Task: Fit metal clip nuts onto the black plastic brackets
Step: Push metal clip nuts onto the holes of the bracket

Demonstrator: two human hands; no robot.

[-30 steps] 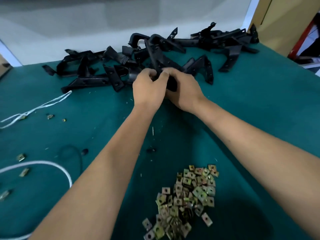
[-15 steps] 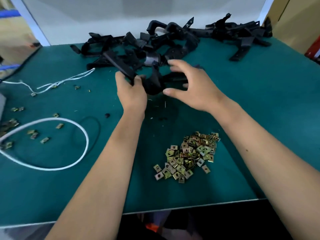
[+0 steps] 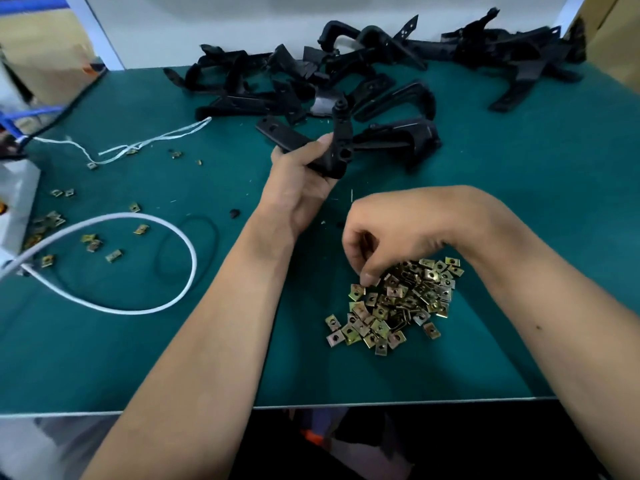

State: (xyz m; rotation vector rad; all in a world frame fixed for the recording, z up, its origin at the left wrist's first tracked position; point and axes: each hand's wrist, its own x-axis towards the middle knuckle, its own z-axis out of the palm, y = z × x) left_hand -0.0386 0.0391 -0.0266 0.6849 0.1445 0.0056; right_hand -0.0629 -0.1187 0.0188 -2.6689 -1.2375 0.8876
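Note:
My left hand (image 3: 298,188) grips a black plastic bracket (image 3: 337,147) and holds it above the green table, one arm of it pointing up and another out to the left. My right hand (image 3: 391,233) hangs over the near pile of brass-coloured clip nuts (image 3: 398,303), fingers curled down, fingertips in the pile's upper left edge. Whether a nut is pinched between them I cannot tell. Several more black brackets (image 3: 346,81) lie heaped along the far side of the table.
A white cable (image 3: 138,265) loops across the left of the green table (image 3: 173,358), with a thin black ring (image 3: 188,247) inside it. Loose clip nuts (image 3: 93,242) and white string (image 3: 138,145) lie at the left. The table's front edge runs close below the pile.
My left hand has pulled one bracket out of the heap toward me. My right hand left the brackets and dropped onto the clip nut pile.

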